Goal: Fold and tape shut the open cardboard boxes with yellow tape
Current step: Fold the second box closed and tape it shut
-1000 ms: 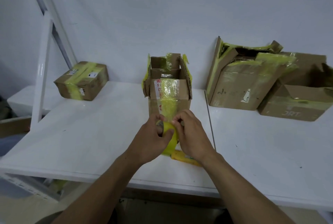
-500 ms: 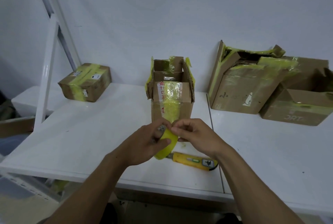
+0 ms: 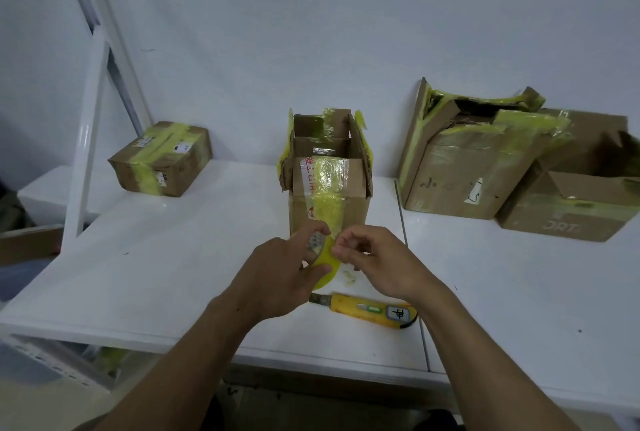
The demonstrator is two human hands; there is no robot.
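Yellow tape roll (image 3: 323, 259) is held above the table (image 3: 173, 274), just in front of the open box (image 3: 329, 188), clamped in the left hand's (image 3: 280, 278) grip. The right hand (image 3: 377, 257) curls its fingers at the roll's rim; whether that grip pinches a tape end is hidden. Bare table stretches left toward the taped box (image 3: 162, 158). A knife (image 3: 367, 311) lies between the hands and the front edge, its end covered by the right forearm.

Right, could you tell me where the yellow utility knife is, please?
In the head view, the yellow utility knife lies on the white table, slightly right of centre near the front edge, just below the tape roll.
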